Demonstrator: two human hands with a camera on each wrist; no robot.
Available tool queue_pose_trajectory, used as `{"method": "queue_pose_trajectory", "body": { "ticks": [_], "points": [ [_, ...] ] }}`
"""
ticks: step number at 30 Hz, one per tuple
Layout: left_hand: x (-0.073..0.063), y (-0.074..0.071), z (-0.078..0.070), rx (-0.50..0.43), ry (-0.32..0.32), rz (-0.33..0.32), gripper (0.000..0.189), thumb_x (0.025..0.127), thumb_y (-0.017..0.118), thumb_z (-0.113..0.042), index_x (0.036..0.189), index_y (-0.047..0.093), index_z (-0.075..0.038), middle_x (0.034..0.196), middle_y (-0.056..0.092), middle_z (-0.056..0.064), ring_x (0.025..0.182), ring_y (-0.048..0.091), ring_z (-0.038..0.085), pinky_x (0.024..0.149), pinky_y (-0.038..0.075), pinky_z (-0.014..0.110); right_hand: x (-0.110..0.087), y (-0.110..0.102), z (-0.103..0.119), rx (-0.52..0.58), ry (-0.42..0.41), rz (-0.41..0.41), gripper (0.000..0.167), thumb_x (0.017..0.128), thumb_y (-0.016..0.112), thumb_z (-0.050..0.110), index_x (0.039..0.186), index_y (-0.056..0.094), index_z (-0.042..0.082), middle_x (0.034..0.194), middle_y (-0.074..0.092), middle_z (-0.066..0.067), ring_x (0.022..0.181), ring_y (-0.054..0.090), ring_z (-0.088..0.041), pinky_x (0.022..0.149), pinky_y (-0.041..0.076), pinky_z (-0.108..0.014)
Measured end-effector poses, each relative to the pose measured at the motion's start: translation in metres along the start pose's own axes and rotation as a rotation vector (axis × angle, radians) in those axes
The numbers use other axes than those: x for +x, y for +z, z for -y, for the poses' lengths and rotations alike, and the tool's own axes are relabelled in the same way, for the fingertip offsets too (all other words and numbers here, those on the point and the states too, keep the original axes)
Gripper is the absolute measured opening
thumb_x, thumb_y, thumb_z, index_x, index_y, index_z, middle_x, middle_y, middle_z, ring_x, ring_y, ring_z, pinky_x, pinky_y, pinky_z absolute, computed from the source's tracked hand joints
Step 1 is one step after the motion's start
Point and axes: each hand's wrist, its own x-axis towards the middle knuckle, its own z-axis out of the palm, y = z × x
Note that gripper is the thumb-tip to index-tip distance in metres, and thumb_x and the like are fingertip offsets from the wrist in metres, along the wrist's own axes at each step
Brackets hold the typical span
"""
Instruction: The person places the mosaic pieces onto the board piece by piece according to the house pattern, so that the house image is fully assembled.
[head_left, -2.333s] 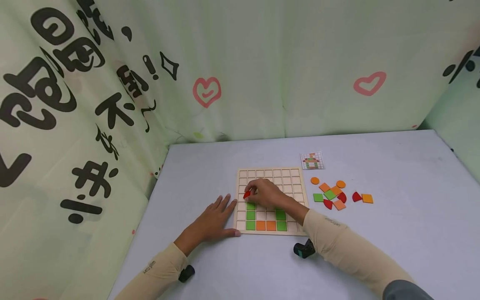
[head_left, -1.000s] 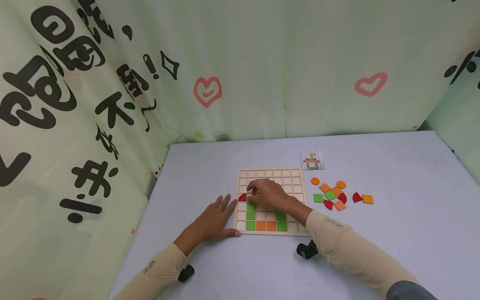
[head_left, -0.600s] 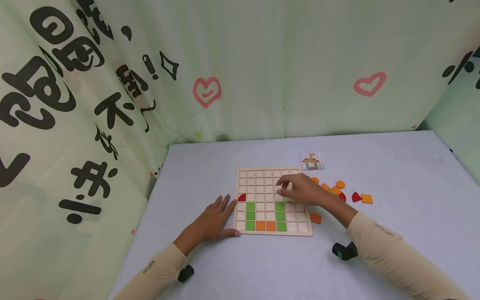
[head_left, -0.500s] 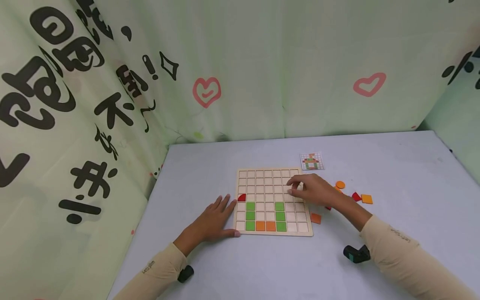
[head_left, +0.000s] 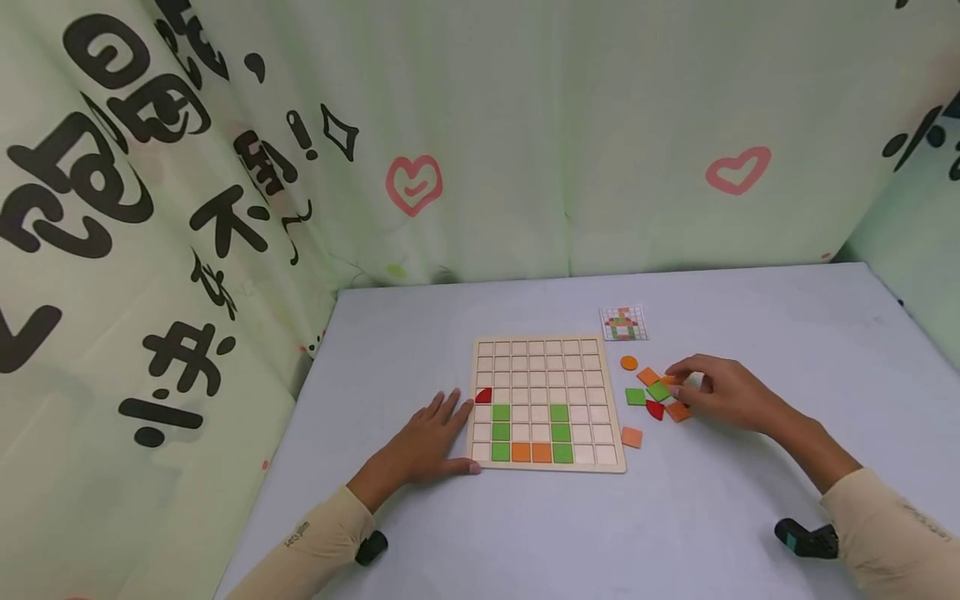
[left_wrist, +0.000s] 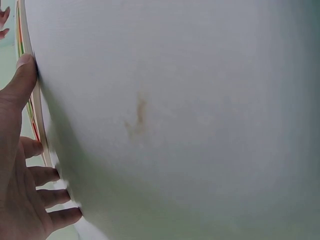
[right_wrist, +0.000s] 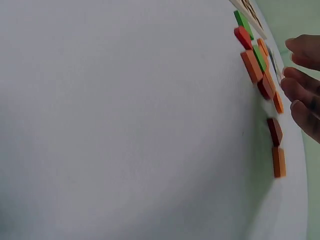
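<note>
My left hand [head_left: 425,440] lies with fingers spread along the left edge of a wooden grid board [head_left: 525,379], its thumb at the lower left corner. Near the board's bottom sit several green squares [head_left: 501,432] and two orange squares [head_left: 531,452]. One red quarter-circle tile [head_left: 483,395] is in a cell at the left edge. My right hand [head_left: 723,392], fingers loosely bent, hovers over a pile of loose tiles and holds none. A green tile [head_left: 658,391], a red tile [head_left: 655,409] and an orange tile [head_left: 678,412] show beside its fingertips; others are hidden under it.
A small card with a coloured grid picture [head_left: 624,322] lies behind the board. An orange square [head_left: 632,437] lies alone by the board's right edge. In the right wrist view, two tiles, one of them an orange block [right_wrist: 279,162], lie apart from the pile.
The red quarter-circle tile left my right hand's pinch and now sits on the board. That hand has since moved right, off the board to the loose tiles. My left hand stays put.
</note>
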Motion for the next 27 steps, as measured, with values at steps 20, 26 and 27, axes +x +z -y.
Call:
{"method": "queue_pose_trajectory", "body": {
  "ticks": [20,26,27],
  "points": [
    [0.000,-0.001,-0.001,0.019,-0.002,-0.003,0.101,0.085,0.056,-0.076,0.161,0.023,-0.018,0.167,0.023,0.012,0.153,0.022,0.038,0.118,0.033,0.053,-0.030,-0.016,-0.055,-0.121,0.178,-0.043,0.040,0.085,0.079,0.017,0.116,0.068,-0.006,0.107,0.063,-0.026,0.095,0.056,-0.036,0.069,0.048,-0.032],
    [0.001,-0.001,-0.002,0.021,-0.006,0.001,0.102,0.085,0.058,-0.075,0.161,0.024,-0.017,0.167,0.023,0.012,0.153,0.022,0.038,0.118,0.033,0.054,-0.034,-0.011,-0.054,-0.104,0.176,-0.075,0.035,0.085,0.079,0.014,0.112,0.070,-0.005,0.105,0.063,-0.024,0.087,0.055,-0.029,0.062,0.044,-0.024],
    [0.001,-0.001,-0.002,0.020,-0.009,0.003,0.102,0.085,0.058,-0.075,0.161,0.024,-0.017,0.167,0.023,0.012,0.153,0.022,0.039,0.117,0.033,0.054,-0.035,-0.010,-0.054,-0.100,0.170,-0.077,0.034,0.085,0.079,0.013,0.112,0.069,-0.005,0.106,0.063,-0.025,0.087,0.055,-0.029,0.061,0.045,-0.022]
  ]
}}
